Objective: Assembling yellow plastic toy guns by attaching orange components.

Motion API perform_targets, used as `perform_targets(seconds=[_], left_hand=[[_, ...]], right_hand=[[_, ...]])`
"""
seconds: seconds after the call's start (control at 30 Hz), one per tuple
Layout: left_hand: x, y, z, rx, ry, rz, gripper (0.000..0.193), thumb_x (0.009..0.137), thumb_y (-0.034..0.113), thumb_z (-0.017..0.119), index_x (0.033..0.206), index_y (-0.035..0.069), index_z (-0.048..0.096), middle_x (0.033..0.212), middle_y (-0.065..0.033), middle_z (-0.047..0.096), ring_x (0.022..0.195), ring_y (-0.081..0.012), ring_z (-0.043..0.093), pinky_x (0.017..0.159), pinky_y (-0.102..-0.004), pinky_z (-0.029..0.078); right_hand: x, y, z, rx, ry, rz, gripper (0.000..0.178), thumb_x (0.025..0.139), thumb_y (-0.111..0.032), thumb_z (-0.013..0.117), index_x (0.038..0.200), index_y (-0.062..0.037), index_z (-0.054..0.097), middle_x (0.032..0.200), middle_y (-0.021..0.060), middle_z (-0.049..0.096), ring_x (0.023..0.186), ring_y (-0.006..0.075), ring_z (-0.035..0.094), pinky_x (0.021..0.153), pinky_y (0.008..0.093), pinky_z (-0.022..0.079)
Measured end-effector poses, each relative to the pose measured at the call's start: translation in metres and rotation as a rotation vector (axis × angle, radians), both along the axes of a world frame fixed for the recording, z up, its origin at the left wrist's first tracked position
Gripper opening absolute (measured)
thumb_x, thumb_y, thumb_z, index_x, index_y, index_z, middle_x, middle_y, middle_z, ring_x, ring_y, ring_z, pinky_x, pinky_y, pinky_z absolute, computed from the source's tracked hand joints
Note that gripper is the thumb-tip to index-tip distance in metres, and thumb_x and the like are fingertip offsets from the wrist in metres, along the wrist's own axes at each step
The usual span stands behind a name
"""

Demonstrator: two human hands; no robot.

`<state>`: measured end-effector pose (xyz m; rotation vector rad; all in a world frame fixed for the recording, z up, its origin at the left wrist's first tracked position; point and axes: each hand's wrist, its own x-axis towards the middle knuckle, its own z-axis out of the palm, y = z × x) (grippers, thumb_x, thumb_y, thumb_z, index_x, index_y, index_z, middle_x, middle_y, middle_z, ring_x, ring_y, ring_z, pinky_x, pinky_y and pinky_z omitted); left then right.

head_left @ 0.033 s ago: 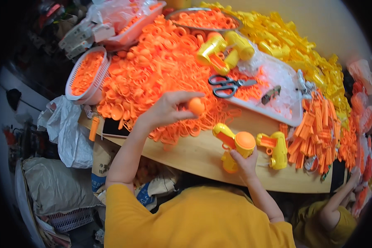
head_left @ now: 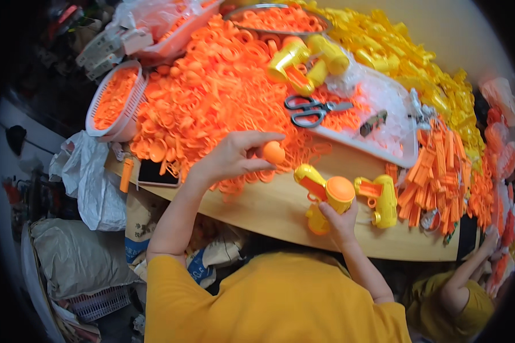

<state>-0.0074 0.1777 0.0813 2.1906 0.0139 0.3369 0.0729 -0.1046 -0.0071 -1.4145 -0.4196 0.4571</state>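
Between the thumb and fingers of my left hand [head_left: 226, 155] is a small orange ball-like cap [head_left: 274, 152], held above the near edge of the orange heap. My right hand [head_left: 342, 222] grips a yellow toy hair-dryer body [head_left: 318, 220] close to the table's front edge. A round orange cap [head_left: 340, 189] sits on that body, and its handle part, with an orange inside, points to the upper left. Just right of my right hand, a similar yellow toy body [head_left: 385, 201] lies on the wooden table [head_left: 257, 214].
A large heap of orange plastic parts [head_left: 212, 86] spreads across the table. Scissors [head_left: 315, 110] rest by a white tray [head_left: 407, 155]. Yellow parts [head_left: 377, 40] are piled behind. Orange strips [head_left: 432, 177] lie at right, near another person's arm [head_left: 469, 271]. A white basket [head_left: 134, 106] stands left.
My left hand has come slightly nearer with the orange cap, closer to the yellow toy body. My right hand keeps its grip. The whole view has shifted a little.
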Motion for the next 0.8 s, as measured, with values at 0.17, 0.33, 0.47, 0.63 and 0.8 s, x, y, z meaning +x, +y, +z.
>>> perform_targets(seconds=[0.17, 0.33, 0.47, 0.63, 0.8], left_hand=[[-0.015, -0.053, -0.037, 0.206, 0.118, -0.035, 0.056, 0.074, 0.017, 0.075, 0.128, 0.017, 0.056, 0.096, -0.0069, 0.066, 0.07, -0.0197, 0.063, 0.065, -0.03, 0.051], [-0.013, -0.073, -0.052, 0.464, 0.248, -0.081, 0.055, 0.079, 0.025, 0.07, 0.13, 0.018, 0.051, 0.089, -0.0094, 0.058, 0.078, -0.0287, 0.062, 0.067, -0.0386, 0.052], [-0.014, -0.089, -0.055, 0.373, 0.19, 0.106, 0.058, 0.074, 0.029, 0.074, 0.126, 0.012, 0.054, 0.091, -0.0111, 0.054, 0.081, -0.0279, 0.059, 0.069, -0.0387, 0.05], [-0.009, -0.115, -0.08, 0.35, 0.066, 0.203, 0.052, 0.071, 0.03, 0.078, 0.112, 0.004, 0.061, 0.094, -0.0117, 0.055, 0.085, -0.0269, 0.057, 0.072, -0.0371, 0.049], [-0.001, -0.126, -0.088, 0.371, -0.017, 0.2, 0.047, 0.068, 0.024, 0.079, 0.106, 0.002, 0.062, 0.092, -0.0115, 0.056, 0.086, -0.0279, 0.056, 0.077, -0.0379, 0.047]], right_hand=[[0.004, -0.016, 0.01, -0.043, 0.025, -0.028, 0.057, 0.072, -0.011, 0.08, 0.118, -0.0012, 0.049, 0.106, 0.0062, 0.06, 0.094, 0.0148, 0.061, 0.083, 0.0301, 0.05], [0.008, -0.025, 0.009, -0.04, 0.142, -0.056, 0.052, 0.076, -0.013, 0.077, 0.118, -0.0015, 0.049, 0.103, 0.0073, 0.061, 0.09, 0.0139, 0.062, 0.079, 0.0296, 0.052], [0.012, -0.033, 0.005, -0.021, 0.234, -0.085, 0.048, 0.078, -0.018, 0.073, 0.117, -0.0012, 0.05, 0.097, 0.008, 0.061, 0.083, 0.0174, 0.063, 0.074, 0.0322, 0.054], [0.016, -0.034, 0.009, 0.031, 0.306, -0.073, 0.043, 0.079, -0.014, 0.074, 0.113, -0.002, 0.051, 0.095, 0.0069, 0.063, 0.081, 0.0143, 0.064, 0.072, 0.0285, 0.053], [0.021, -0.041, 0.018, -0.081, 0.263, -0.045, 0.048, 0.08, -0.019, 0.071, 0.118, 0.0001, 0.049, 0.097, 0.0105, 0.063, 0.08, 0.0201, 0.065, 0.071, 0.0341, 0.056]])
